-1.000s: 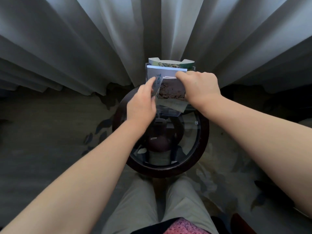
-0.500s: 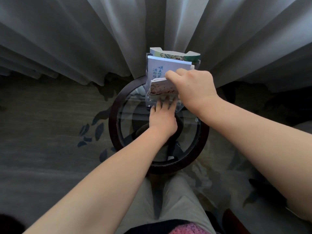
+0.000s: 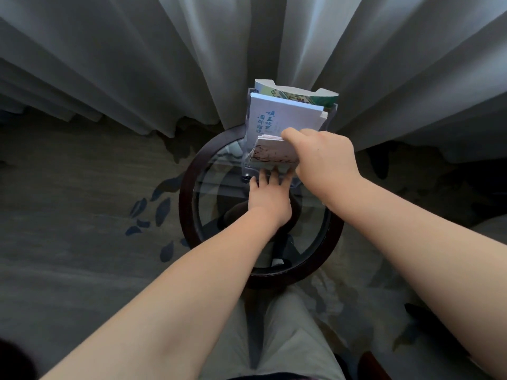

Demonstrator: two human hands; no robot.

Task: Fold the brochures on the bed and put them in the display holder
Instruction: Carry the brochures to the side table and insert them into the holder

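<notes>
1. While the right hand (image 3: 323,160) grips the folded brochure (image 3: 274,154) at its top right corner, fingers curled over the edge, the brochure stands nearly upright in the front pocket of the holder (image 3: 247,167), with its lower part behind the clear front wall
2. The left hand (image 3: 270,200) lies low over the glass bench (image 3: 186,209), fingers straight and a little spread, their tips touching the holder's front foot; it looks to be bracing the holder
3. Behind the brochure a white booklet (image 3: 285,116) with blue script fills the next pocket, and a green one (image 3: 299,96) stands at the very back, close against the curtain (image 3: 137,64)
4. The brochure should handle as light, thin paper in several folded layers: limp across its width, apt to spring open at the folds, and probably slick if the print is glossy
5. The best hold is likely along the top edge, pinching all layers together so none fans out or catches on the pocket lip; a grip at one corner alone may let the far side sag or tilt
6. The holder seems to be light plastic on smooth glass, so it could slide or tip under a downward push, which makes the bracing at its base sensible
7. Insertion looks nearly done: what remains is to seat the brochure on the pocket floor and let go
</notes>
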